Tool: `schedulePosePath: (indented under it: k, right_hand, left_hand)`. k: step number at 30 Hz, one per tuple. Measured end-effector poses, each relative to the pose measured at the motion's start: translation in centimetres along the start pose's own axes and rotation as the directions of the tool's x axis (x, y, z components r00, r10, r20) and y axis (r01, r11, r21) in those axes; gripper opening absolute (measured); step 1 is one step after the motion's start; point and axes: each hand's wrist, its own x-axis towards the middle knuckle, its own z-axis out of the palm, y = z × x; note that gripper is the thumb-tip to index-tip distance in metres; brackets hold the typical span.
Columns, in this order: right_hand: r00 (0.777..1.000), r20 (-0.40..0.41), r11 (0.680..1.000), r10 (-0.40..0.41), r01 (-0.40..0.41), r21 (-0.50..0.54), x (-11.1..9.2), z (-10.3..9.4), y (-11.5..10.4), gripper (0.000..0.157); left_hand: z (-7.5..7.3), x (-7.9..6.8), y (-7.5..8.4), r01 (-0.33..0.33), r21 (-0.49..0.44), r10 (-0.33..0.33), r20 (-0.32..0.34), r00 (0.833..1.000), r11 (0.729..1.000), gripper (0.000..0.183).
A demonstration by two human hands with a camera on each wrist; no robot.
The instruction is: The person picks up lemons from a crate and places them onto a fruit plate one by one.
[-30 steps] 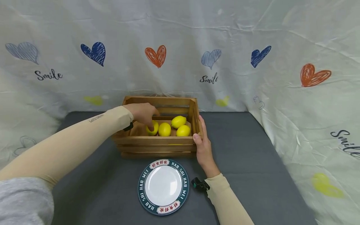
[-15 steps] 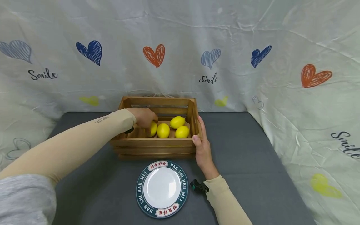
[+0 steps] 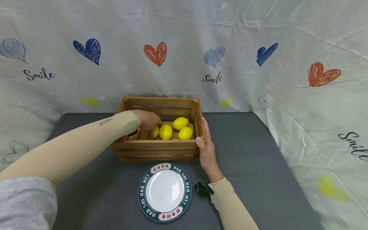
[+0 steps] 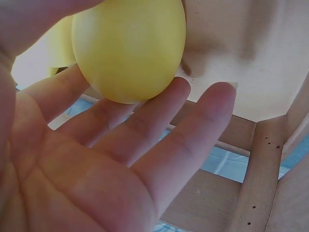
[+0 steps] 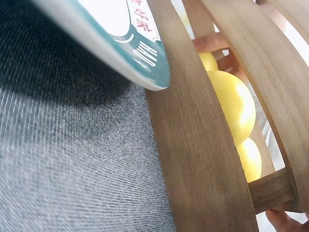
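Observation:
My left hand [image 3: 147,119] reaches down into a slatted wooden crate [image 3: 156,145] and holds the leftmost lemon [image 3: 156,132] between thumb and fingers. Close up in the left wrist view, this lemon [image 4: 129,50] sits against the fingertips, with the thumb overlapping its upper left. Three more lemons show plainly on the crate floor: one beside it [image 3: 165,132], one at the back right [image 3: 180,123] and one at the front right [image 3: 185,133]. My right hand [image 3: 207,155] grips the crate's right front corner, thumb on the rim and fingers along the outer side.
A round white plate [image 3: 165,190] with a dark green lettered rim lies in front of the crate on the dark grey tabletop [image 3: 247,179]. Behind the crate hangs a pale curtain [image 3: 184,22] printed with hearts. A black strap device [image 3: 203,189] is on the right wrist.
My left hand has gone lower into the crate and closed around the leftmost lemon. The right hand keeps its grip on the crate. The whole view has shifted slightly.

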Motion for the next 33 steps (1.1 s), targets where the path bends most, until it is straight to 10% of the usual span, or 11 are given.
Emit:
schedulePosePath:
  k: [18,33]
  right_hand:
    - [1.000,-0.005,1.000,-0.001,0.001,0.016,-0.1,0.2,-0.6,0.074]
    - [1.000,-0.023,1.000,0.000,0.001,0.019,-0.1,0.4,-0.6,0.075]
  left_hand:
    - [0.1,-0.6,-0.2,0.021,0.007,-0.021,0.000,1.000,1.000,0.069]
    - [-1.6,-6.6,-1.0,-0.028,0.044,0.037,-0.197,0.980,0.999,0.067]
